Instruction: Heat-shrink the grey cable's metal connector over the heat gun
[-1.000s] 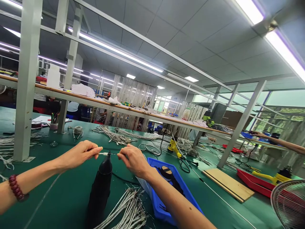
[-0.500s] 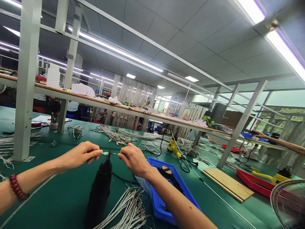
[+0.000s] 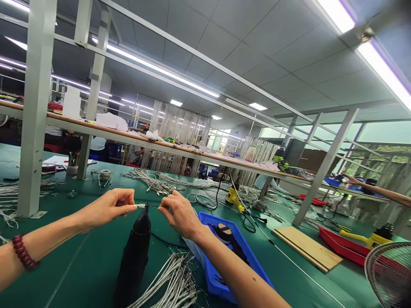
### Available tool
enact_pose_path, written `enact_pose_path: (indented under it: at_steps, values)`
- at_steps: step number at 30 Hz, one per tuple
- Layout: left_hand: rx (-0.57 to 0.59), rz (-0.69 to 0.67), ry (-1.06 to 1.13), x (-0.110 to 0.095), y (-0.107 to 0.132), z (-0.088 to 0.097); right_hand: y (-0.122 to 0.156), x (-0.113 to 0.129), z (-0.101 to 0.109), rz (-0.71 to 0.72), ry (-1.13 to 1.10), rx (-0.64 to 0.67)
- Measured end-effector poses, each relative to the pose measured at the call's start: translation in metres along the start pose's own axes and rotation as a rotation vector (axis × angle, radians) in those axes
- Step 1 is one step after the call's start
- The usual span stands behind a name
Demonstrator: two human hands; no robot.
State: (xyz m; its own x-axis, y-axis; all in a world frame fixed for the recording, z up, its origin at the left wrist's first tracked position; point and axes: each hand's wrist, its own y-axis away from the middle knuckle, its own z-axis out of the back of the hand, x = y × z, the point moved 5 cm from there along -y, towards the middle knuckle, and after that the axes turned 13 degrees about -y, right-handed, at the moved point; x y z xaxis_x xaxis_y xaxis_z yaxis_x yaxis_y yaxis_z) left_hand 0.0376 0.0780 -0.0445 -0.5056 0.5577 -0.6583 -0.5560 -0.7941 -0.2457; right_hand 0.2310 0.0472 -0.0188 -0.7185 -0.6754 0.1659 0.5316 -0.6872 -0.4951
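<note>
The scene was bright and evenly lit by long ceiling tubes [image 3: 154,67], with one tube [image 3: 379,60] flaring white at two o'clock. Daylight entered through windows [image 3: 385,132] at three o'clock. Shadows on the green bench [image 3: 96,256] were soft. Wide-angle distortion slanted the posts [image 3: 35,107] near the edges; focus stayed fairly sharp.

I see a green-topped workbench [image 3: 96,256] carrying everything. Directly on it stand a black heat gun [image 3: 135,252], upright, with a bundle of grey cables [image 3: 173,282] just beside it and a blue tray [image 3: 213,273] next to that. Farther right lie a wooden board [image 3: 308,248] and a red tray [image 3: 340,248]. More cable heaps [image 3: 150,182] and a pen cup [image 3: 72,167] sit at the back, and a yellow tool [image 3: 233,197].
</note>
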Motion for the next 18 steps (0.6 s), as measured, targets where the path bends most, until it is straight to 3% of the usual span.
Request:
enact_pose_path:
  at_steps: [6,10,14,17,18]
  values:
    - [0.075,0.004,-0.058,0.002,-0.001,-0.002,0.000,0.000,0.001,0.017,-0.028,0.016]
    - [0.059,-0.005,-0.112,-0.011,0.016,0.004,0.008,0.020,0.008,0.084,-0.030,-0.004]
    - [0.003,0.056,-0.114,-0.026,0.074,0.027,0.038,0.044,0.027,0.125,-0.118,-0.170]
    - [-0.055,0.211,-0.146,-0.018,0.150,0.037,0.079,0.049,0.032,0.170,-0.148,-0.309]
    - [-0.082,0.303,-0.188,-0.009,0.180,0.036,0.093,0.049,0.027,0.168,-0.172,-0.299]
